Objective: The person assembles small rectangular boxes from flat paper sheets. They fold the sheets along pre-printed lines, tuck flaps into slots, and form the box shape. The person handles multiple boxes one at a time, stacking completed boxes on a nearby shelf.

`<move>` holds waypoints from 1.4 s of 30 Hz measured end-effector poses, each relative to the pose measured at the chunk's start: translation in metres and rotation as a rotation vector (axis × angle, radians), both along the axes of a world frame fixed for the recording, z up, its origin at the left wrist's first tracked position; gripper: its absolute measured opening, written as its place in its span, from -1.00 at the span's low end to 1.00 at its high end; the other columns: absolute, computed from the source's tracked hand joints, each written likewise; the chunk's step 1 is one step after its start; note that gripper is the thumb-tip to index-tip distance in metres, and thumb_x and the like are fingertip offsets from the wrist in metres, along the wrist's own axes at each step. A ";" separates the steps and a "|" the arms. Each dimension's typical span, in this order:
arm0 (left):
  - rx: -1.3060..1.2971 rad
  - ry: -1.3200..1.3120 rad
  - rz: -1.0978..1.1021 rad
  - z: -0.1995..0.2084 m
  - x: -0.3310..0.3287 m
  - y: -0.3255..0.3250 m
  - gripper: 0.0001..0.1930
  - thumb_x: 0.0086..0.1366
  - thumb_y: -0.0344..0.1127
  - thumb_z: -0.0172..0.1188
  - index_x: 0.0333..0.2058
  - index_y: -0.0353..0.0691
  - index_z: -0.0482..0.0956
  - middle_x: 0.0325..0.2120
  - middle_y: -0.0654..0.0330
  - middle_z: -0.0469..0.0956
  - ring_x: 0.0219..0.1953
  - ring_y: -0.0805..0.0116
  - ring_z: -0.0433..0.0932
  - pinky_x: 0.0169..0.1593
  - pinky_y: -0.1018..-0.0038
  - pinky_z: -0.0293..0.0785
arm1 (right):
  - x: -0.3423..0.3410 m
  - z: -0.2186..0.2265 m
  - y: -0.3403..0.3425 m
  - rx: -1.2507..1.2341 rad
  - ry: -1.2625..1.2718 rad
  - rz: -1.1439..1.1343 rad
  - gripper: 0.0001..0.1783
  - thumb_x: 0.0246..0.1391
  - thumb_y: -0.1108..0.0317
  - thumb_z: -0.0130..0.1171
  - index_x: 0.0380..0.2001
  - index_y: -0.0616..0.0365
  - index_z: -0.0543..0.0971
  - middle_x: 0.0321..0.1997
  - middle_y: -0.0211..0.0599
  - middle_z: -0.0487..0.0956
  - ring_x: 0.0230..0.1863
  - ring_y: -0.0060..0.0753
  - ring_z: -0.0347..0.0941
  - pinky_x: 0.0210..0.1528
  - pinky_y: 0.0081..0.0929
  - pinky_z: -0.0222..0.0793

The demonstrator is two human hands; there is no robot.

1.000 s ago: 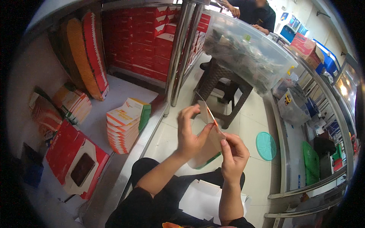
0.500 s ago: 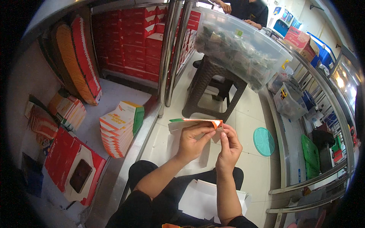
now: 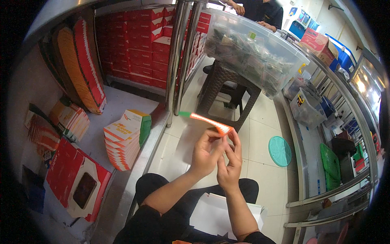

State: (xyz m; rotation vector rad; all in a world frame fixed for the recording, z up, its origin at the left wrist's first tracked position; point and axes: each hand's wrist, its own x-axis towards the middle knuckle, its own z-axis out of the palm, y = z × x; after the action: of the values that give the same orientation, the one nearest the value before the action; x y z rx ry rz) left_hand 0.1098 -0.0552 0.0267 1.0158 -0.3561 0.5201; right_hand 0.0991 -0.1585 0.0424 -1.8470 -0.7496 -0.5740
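A thin cardboard carton [image 3: 209, 120], orange and white with a green end, is held up in front of me, seen nearly edge-on. My left hand [image 3: 204, 153] grips its near side, thumb and fingers closed on the card. My right hand [image 3: 230, 162] pinches its right end, where the orange and white card bends to a point. Both sets of fingertips meet close together there, hiding part of the carton. Across my lap lies an open white carton [image 3: 207, 213], inside up, partly behind my right forearm.
On the left shelf stand a stack of folded orange, white and green cartons [image 3: 125, 140] and a red box [image 3: 61, 175] with a phone [image 3: 85, 189] on it. Ahead, a clear plastic tub [image 3: 248, 57] rests on a brown stool [image 3: 231, 87], near another person. A teal round lid [image 3: 280, 151] lies on the floor.
The carton has tilted, its green left end rising, and its pale inner panel no longer shows. My right hand has moved left and slightly down, nearer my left hand.
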 end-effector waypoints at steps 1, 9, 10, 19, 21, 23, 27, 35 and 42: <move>-0.168 0.128 -0.089 0.011 -0.005 0.004 -0.81 0.37 -0.50 0.11 -0.08 -0.28 0.37 -0.08 0.15 0.48 -0.02 0.48 0.46 0.09 0.48 0.38 | 0.003 -0.002 -0.005 0.036 0.026 -0.012 -0.38 0.13 0.50 0.13 0.28 0.30 0.32 0.44 0.07 0.16 0.45 -0.04 0.11 0.40 -0.18 0.04; -0.113 0.208 -0.015 0.015 -0.008 0.026 -0.80 0.47 -0.22 -0.10 -0.11 -0.23 0.34 -0.25 0.19 0.47 -0.16 0.52 0.45 -0.03 0.54 0.38 | 0.017 0.027 -0.036 0.106 0.606 0.270 -0.48 0.19 0.41 0.16 0.19 0.37 0.38 0.15 -0.04 0.52 0.21 -0.26 0.40 0.28 -0.30 0.24; -0.050 0.199 0.050 0.016 -0.007 0.029 -0.81 0.45 -0.24 -0.05 -0.12 -0.22 0.35 -0.25 0.19 0.48 -0.15 0.51 0.46 -0.02 0.52 0.38 | 0.014 0.028 -0.038 0.158 0.649 0.270 -0.55 0.18 0.43 0.18 0.12 0.37 0.42 0.03 -0.11 0.55 0.09 -0.34 0.45 0.18 -0.36 0.32; 0.894 -0.158 0.420 0.035 -0.003 0.035 -0.70 0.21 -0.47 0.21 -0.05 -0.19 0.62 -0.39 0.16 0.44 -0.36 0.19 0.53 -0.30 0.30 0.47 | 0.006 0.015 -0.037 0.133 0.619 0.174 -0.54 0.17 0.37 0.22 0.10 0.37 0.45 -0.03 -0.15 0.59 -0.02 -0.41 0.52 -0.01 -0.44 0.45; 0.928 -0.171 0.494 0.034 -0.003 0.029 -0.76 0.22 -0.45 0.20 -0.12 -0.21 0.61 -0.40 0.16 0.42 -0.38 0.18 0.52 -0.30 0.28 0.46 | 0.008 0.016 -0.035 0.189 0.704 0.129 -0.53 0.18 0.38 0.21 0.12 0.37 0.44 -0.02 -0.16 0.58 -0.03 -0.41 0.52 0.01 -0.45 0.43; 0.979 -0.198 0.567 0.032 -0.001 0.029 -0.84 0.23 -0.43 0.20 -0.20 -0.24 0.59 -0.42 0.16 0.41 -0.40 0.16 0.51 -0.30 0.27 0.45 | 0.011 0.014 -0.034 0.256 0.713 0.094 -0.54 0.18 0.39 0.20 0.11 0.37 0.45 -0.02 -0.18 0.57 -0.05 -0.42 0.51 0.01 -0.47 0.41; 1.029 -0.211 0.669 0.028 0.004 0.029 -0.90 0.23 -0.39 0.18 -0.37 -0.29 0.51 -0.45 0.13 0.39 -0.44 0.10 0.47 -0.29 0.23 0.41 | 0.015 0.017 -0.037 0.420 0.691 0.038 -0.73 0.18 0.42 0.21 -0.08 0.28 0.51 -0.19 -0.33 0.57 -0.17 -0.54 0.49 -0.02 -0.55 0.39; 0.837 -0.264 0.408 0.029 -0.001 0.023 -0.85 0.17 -0.36 0.06 -0.53 -0.30 0.44 -0.56 0.02 0.34 -0.49 -0.02 0.39 -0.37 0.14 0.30 | 0.016 0.016 -0.050 0.291 0.939 0.360 -0.87 0.19 0.42 0.20 -0.23 0.18 0.49 -0.34 -0.44 0.57 -0.30 -0.64 0.45 -0.20 -0.62 0.33; 0.953 -0.210 0.367 0.027 -0.001 0.029 -0.78 0.18 -0.28 0.11 -0.56 -0.28 0.40 -0.57 0.04 0.34 -0.48 -0.01 0.38 -0.33 0.17 0.27 | 0.002 0.029 -0.038 0.196 0.766 0.169 -0.90 0.23 0.44 0.16 -0.31 0.20 0.45 -0.46 -0.51 0.52 -0.44 -0.77 0.38 -0.37 -0.75 0.26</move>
State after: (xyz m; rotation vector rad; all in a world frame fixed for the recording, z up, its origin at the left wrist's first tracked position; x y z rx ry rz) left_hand 0.1092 -0.0258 0.0533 1.9769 -0.6357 0.8174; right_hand 0.1009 -0.1965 0.0711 -1.6176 -0.3074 0.1764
